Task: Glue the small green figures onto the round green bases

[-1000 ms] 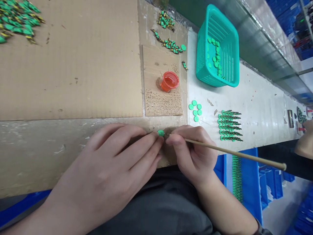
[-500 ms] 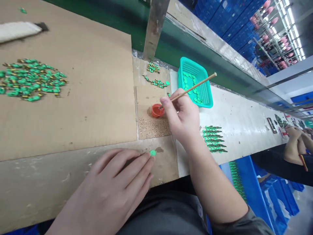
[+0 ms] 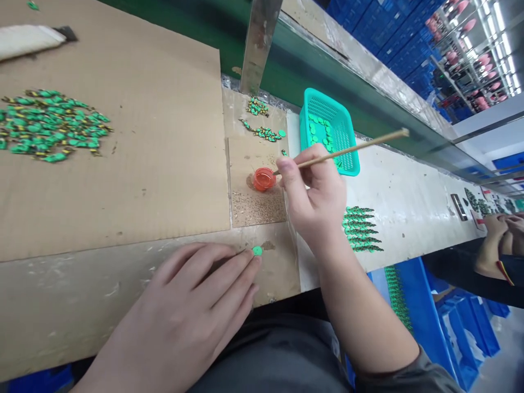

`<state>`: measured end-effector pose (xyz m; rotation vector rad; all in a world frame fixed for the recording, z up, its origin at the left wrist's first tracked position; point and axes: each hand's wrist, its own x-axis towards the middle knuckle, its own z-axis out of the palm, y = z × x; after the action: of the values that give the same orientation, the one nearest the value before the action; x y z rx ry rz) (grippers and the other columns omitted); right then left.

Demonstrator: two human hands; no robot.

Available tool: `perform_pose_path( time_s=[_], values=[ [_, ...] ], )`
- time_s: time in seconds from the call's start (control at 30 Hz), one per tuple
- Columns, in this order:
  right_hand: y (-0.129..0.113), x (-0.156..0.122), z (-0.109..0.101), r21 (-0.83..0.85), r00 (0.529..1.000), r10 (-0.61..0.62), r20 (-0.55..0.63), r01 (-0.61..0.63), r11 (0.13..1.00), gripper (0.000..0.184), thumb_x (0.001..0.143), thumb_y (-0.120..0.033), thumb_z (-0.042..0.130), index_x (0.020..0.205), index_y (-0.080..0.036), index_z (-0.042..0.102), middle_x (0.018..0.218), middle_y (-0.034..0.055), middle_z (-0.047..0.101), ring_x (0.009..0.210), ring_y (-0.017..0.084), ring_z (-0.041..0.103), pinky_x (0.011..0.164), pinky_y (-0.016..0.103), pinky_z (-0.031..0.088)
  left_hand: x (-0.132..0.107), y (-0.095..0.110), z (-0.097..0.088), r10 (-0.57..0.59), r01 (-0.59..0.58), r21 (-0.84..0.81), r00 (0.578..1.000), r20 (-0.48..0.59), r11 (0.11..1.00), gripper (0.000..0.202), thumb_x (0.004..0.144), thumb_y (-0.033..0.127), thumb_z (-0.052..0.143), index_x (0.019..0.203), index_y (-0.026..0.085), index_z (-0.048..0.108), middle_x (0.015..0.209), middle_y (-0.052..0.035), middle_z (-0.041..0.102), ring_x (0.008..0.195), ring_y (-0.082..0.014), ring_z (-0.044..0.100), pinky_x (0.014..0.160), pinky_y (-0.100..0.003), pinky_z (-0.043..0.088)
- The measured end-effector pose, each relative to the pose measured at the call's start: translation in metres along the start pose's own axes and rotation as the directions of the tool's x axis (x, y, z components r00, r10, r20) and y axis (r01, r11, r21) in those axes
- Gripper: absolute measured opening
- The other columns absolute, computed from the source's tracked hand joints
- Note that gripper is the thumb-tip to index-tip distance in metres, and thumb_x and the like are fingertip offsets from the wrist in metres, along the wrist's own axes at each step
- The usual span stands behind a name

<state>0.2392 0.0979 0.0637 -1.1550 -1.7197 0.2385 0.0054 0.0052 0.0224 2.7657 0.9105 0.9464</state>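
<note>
Between the thumb and fingers of my right hand (image 3: 313, 194) is a thin wooden stick (image 3: 356, 147), its tip at the right rim of a small red cup (image 3: 264, 179) with shiny liquid inside. My left hand (image 3: 196, 311) rests low on the worktable, its fingertips pinching the edge of a small round green disc (image 3: 257, 250). Beyond the cup lie small green, yellow and dark pieces (image 3: 266, 134) with one loose disc (image 3: 282, 133) beside them. Past my right hand stands a teal basket (image 3: 355, 158) holding several green discs.
A large heap of green and dark pieces (image 3: 53, 125) lies on cardboard (image 3: 172, 153) to the left, below a white object with a dark tip (image 3: 33, 41). Rows of green pieces (image 3: 362, 229) lie right of my wrist. At far right are another person's hands (image 3: 501, 226).
My right hand has drawn the stick out of the red cup, toward the right, and the stick now lies flatter. My left hand keeps its pinch on the disc.
</note>
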Motion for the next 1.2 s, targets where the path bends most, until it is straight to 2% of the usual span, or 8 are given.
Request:
perform_pose_path(
  time_s=[0.07,0.17,0.43,0.57,0.7,0.87,1.0,1.2],
  values=[
    [-0.011,-0.011,-0.005,-0.010,0.999,0.048,-0.022,-0.049,0.999,0.029,0.122,-0.031,0.071,0.095,-0.029,0.061,0.083,-0.0049,0.066,0.069,0.014,0.067,0.069,0.031,0.057,0.000,0.000,-0.001,-0.004,0.004,0.000,1.000,0.003,1.000,0.029,0.122,0.023,0.058,0.135,0.016,0.083,0.129,-0.0060,0.087,0.115,-0.0316,0.070,0.105,-0.055,0.051],
    [-0.019,-0.030,-0.008,-0.023,0.992,0.096,0.080,-0.094,0.995,0.028,0.120,-0.028,0.073,0.093,-0.027,0.066,0.083,-0.0044,0.072,0.069,0.013,0.070,0.067,0.028,0.057,0.000,0.001,-0.002,-0.003,0.003,0.015,1.000,0.010,1.000,0.030,0.121,0.022,0.058,0.136,0.014,0.083,0.129,-0.0083,0.087,0.117,-0.0326,0.071,0.106,-0.056,0.052],
    [-0.010,-0.038,0.002,-0.115,0.983,-0.002,0.186,0.024,0.993,0.028,0.120,-0.028,0.074,0.093,-0.025,0.067,0.084,-0.0033,0.073,0.074,0.014,0.069,0.074,0.028,0.057,0.000,0.003,0.001,0.001,-0.001,0.021,1.000,0.015,1.000,0.029,0.119,0.022,0.063,0.139,0.012,0.082,0.130,-0.0099,0.086,0.119,-0.0340,0.072,0.108,-0.057,0.052],
    [-0.021,-0.044,-0.006,-0.037,0.991,0.047,0.126,-0.043,0.998,0.022,0.122,-0.026,0.071,0.099,-0.026,0.069,0.090,-0.0035,0.074,0.077,0.013,0.073,0.074,0.027,0.059,0.001,0.003,0.000,-0.002,0.001,0.029,1.000,0.018,1.000,0.029,0.120,0.023,0.063,0.138,0.015,0.083,0.130,-0.0091,0.086,0.119,-0.0332,0.072,0.109,-0.056,0.053],
    [-0.038,-0.073,-0.019,0.044,0.981,0.170,0.097,-0.175,0.984,0.012,0.121,-0.024,0.071,0.110,-0.027,0.073,0.092,-0.0036,0.077,0.077,0.013,0.078,0.073,0.027,0.063,-0.001,0.002,-0.002,0.001,-0.002,0.026,1.000,0.029,1.000,0.031,0.119,0.024,0.062,0.141,0.016,0.083,0.131,-0.0088,0.086,0.117,-0.0335,0.072,0.106,-0.057,0.054],
    [-0.046,-0.106,-0.024,0.068,0.978,0.159,0.135,-0.170,0.983,0.018,0.120,-0.026,0.075,0.103,-0.028,0.070,0.083,-0.0031,0.078,0.071,0.016,0.078,0.068,0.031,0.064,-0.008,0.002,-0.001,0.002,-0.004,0.024,0.997,0.081,1.000,0.037,0.120,0.026,0.057,0.145,0.015,0.082,0.138,-0.0122,0.084,0.125,-0.0387,0.072,0.104,-0.063,0.057],
    [-0.044,-0.107,-0.022,0.048,0.977,0.158,0.144,-0.166,0.985,0.021,0.121,-0.029,0.074,0.101,-0.028,0.070,0.082,-0.0029,0.078,0.071,0.016,0.077,0.067,0.032,0.064,-0.011,0.002,0.003,-0.023,0.023,0.001,0.997,0.074,1.000,0.036,0.119,0.030,0.063,0.149,0.022,0.080,0.139,-0.0101,0.084,0.128,-0.0375,0.074,0.107,-0.063,0.059],
    [-0.044,-0.103,-0.022,0.048,0.969,0.177,0.173,-0.187,0.981,0.022,0.120,-0.029,0.077,0.099,-0.027,0.068,0.082,-0.0036,0.076,0.071,0.015,0.077,0.068,0.031,0.063,-0.012,0.002,0.002,-0.019,0.018,0.019,0.997,0.073,1.000,0.035,0.120,0.029,0.062,0.149,0.018,0.079,0.139,-0.0101,0.084,0.129,-0.0361,0.073,0.110,-0.061,0.058]
  ],
)
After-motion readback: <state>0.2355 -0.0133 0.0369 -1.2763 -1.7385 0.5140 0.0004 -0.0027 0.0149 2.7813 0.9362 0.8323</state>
